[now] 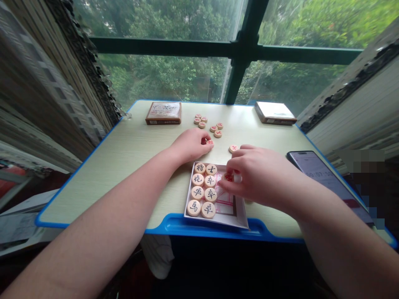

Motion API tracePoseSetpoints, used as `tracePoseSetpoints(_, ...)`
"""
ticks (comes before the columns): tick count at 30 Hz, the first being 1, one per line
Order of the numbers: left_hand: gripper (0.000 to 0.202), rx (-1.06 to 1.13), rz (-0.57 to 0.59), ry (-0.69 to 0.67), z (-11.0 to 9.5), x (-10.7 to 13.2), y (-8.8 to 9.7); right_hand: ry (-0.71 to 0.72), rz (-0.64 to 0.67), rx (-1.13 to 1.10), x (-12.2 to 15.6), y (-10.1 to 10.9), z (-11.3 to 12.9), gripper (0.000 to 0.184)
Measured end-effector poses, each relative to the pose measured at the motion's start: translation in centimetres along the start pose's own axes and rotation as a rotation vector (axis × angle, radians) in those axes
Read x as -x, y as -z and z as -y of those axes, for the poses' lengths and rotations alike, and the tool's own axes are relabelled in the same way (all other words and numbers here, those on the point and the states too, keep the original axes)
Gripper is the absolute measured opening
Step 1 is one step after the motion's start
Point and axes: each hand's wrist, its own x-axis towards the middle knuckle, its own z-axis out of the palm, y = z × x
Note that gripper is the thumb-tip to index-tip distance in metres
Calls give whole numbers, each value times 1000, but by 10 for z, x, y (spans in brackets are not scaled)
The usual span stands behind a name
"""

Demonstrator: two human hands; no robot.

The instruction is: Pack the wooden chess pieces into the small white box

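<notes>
A shallow white box (240,216) lies at the near edge of the table, with several round wooden chess pieces (205,192) bearing black characters lined up in two columns on its left side. My right hand (258,176) hovers over the box's upper right, fingers pinched on a red-marked piece (229,177). My left hand (190,145) rests on the table just behind the box, fingers curled on another red-marked piece (210,142). Several loose red pieces (208,124) lie further back, and one (232,148) sits near my right hand.
A pale table with a blue rim (199,226) stands against a window. A brown box (163,113) sits at the back left, a flat box (274,113) at the back right. A phone (324,176) lies at the right edge. Curtains hang on both sides.
</notes>
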Motion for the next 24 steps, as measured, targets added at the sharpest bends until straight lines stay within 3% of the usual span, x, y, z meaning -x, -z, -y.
tracePoseSetpoints(24, 31, -67, 17, -16, 0, 0, 0, -1, 48, 48, 1, -1, -7, 13)
